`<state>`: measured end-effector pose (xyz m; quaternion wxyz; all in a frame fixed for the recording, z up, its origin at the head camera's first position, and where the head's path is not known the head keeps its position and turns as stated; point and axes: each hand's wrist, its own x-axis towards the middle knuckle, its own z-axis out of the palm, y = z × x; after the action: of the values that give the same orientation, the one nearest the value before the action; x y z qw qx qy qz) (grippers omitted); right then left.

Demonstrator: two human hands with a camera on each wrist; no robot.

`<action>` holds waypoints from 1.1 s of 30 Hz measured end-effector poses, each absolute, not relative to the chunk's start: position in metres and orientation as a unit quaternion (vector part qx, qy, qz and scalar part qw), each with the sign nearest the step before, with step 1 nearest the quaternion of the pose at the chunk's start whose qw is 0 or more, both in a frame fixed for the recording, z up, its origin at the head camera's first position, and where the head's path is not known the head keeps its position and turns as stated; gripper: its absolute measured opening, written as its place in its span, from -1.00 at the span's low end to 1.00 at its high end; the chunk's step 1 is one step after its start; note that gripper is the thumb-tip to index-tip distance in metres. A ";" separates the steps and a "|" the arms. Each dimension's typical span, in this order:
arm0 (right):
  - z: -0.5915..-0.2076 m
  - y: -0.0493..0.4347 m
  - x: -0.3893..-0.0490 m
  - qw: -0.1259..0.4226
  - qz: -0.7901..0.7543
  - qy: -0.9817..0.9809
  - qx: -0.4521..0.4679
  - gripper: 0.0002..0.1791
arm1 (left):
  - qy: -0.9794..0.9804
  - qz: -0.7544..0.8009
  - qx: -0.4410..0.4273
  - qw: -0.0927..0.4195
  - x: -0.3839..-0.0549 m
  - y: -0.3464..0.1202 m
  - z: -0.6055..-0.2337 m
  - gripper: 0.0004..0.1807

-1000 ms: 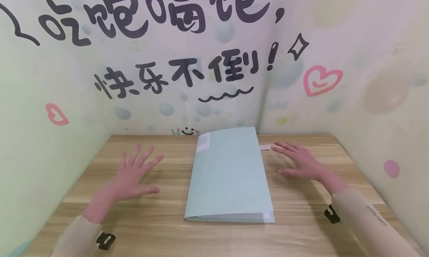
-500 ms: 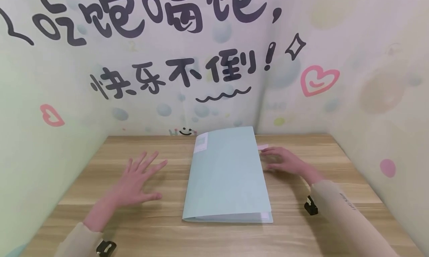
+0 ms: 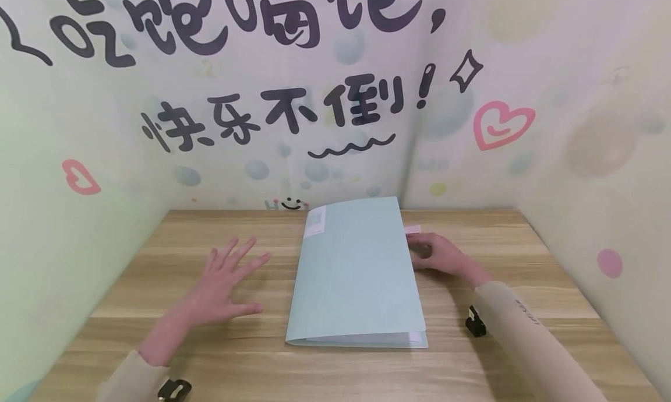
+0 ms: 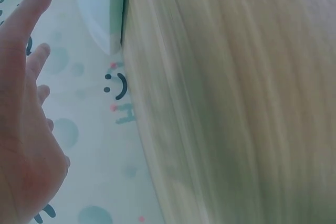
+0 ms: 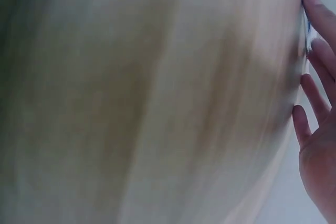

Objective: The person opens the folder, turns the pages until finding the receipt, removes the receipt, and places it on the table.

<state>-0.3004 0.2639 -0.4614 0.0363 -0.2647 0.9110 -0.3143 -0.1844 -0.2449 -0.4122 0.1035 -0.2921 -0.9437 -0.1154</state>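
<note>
A closed pale blue folder (image 3: 356, 274) lies on the wooden table, its cover bulging slightly and a white label (image 3: 315, 222) at its upper left. A pale pink tab (image 3: 412, 229) sticks out past its right edge. My right hand (image 3: 442, 254) is at that edge, fingers loosely bent, fingertips touching or very near it; in the right wrist view, the thumb and fingers of the right hand (image 5: 320, 87) are spread, the uppermost digit beside the folder's rim. To the folder's left, my left hand (image 3: 220, 288) hovers with fingers spread, holding nothing.
The wooden table (image 3: 236, 373) is bounded by a back wall (image 3: 236, 186) and two side walls with printed lettering, hearts and dots. Bare tabletop shows on both sides of the folder and in front of it. Dark wrist cameras (image 3: 476, 322) are worn under both sleeves.
My right hand has moved left to the folder's right edge and its fingers have bent. My left hand has drifted slightly right toward the folder. The folder itself has stayed put.
</note>
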 end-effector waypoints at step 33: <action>-0.462 0.263 -0.298 0.013 -0.242 0.929 -0.279 -0.47 | -0.888 -0.320 -0.330 0.027 -0.153 -0.134 -0.420 -0.10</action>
<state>-0.2984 0.2626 -0.4623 0.0132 -0.2789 0.9293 -0.2416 -0.1531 -0.1345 -0.4199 0.0267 -0.3299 -0.8877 -0.3202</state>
